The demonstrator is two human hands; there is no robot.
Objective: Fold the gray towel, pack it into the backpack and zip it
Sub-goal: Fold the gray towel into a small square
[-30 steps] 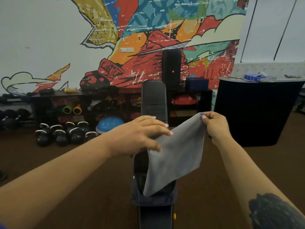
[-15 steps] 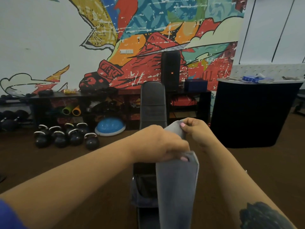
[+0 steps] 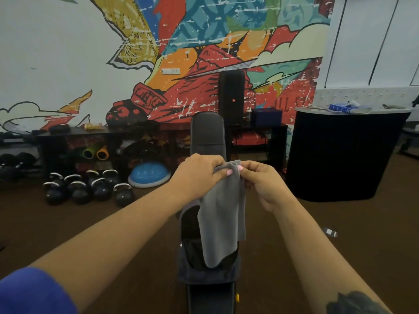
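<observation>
Both hands, left point(image 3: 199, 175) and right point(image 3: 263, 184), pinched the towel point(image 3: 223, 214) top together; it hung above the open backpack point(image 3: 207, 271). Folding step underway; next, probably another fold, then insertion.

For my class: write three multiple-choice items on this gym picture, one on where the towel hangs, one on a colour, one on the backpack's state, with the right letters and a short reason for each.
1. The gray towel hangs:
A. above the backpack on the bench
B. on the floor
C. on the counter

2. The dome by the kettlebells is:
A. red
B. blue
C. green

3. The backpack is:
A. zipped shut
B. open at the top
C. upside down

Answers:
1 A: left hand and right hand pinch its top edge, with its lower end over the bag.
2 B: the dome is blue.
3 B: the dark opening gapes behind the towel.
</observation>
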